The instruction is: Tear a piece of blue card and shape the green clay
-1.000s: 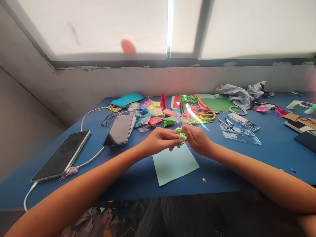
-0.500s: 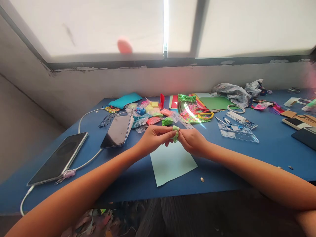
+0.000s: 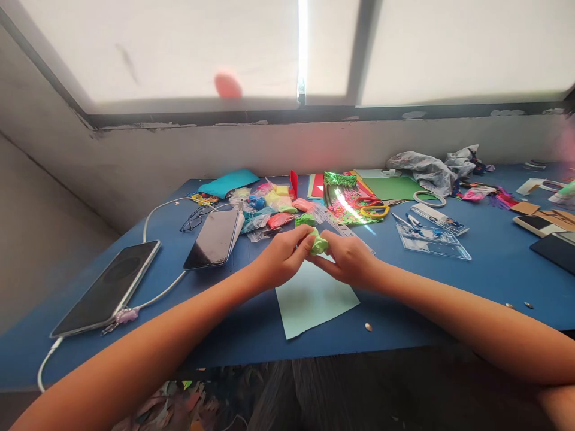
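Both my hands meet above the middle of the blue table [image 3: 494, 275], pinching a small lump of light green clay [image 3: 318, 244] between them. My left hand [image 3: 283, 258] grips it from the left with curled fingers. From the right, my right hand [image 3: 348, 258] presses on the same lump. Directly under my hands lies a pale green sheet of paper [image 3: 314, 297]. Several small bags of coloured clay [image 3: 278, 209] lie just beyond my hands.
Two phones [image 3: 214, 237] [image 3: 106, 287] on white cables lie at the left, with glasses [image 3: 194, 218] behind. Scissors [image 3: 372, 208] on coloured papers, clear plastic cases [image 3: 431, 239], a tape ring [image 3: 429, 199] and crumpled plastic [image 3: 426, 170] sit at the right back. More items line the far right edge.
The green clay went from a stretched strip between my fingers to a compact lump. My hands have closed in on it and dropped slightly toward the paper.
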`<action>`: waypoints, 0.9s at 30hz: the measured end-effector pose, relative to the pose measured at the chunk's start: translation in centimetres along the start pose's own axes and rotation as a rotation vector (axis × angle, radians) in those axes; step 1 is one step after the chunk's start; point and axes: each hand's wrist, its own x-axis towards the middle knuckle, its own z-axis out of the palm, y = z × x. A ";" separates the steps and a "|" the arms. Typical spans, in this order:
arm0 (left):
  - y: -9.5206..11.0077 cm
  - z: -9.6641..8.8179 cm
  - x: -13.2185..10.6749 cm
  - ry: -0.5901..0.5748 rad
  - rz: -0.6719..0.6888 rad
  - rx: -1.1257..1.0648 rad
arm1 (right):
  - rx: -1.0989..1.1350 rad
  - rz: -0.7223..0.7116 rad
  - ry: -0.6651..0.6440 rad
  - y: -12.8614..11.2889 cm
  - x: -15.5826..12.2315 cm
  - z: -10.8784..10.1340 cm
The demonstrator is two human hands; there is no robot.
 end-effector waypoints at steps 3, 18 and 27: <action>0.3 0.1 0.0 -0.040 -0.050 -0.049 | -0.084 -0.044 0.031 0.3 0.0 -0.1; 2.0 -0.3 0.1 -0.130 -0.249 -0.571 | 0.205 0.184 0.157 0.0 0.6 -1.0; 2.1 -0.2 -0.1 -0.016 -0.159 -0.505 | 0.321 -0.001 -0.109 -0.1 0.4 -0.5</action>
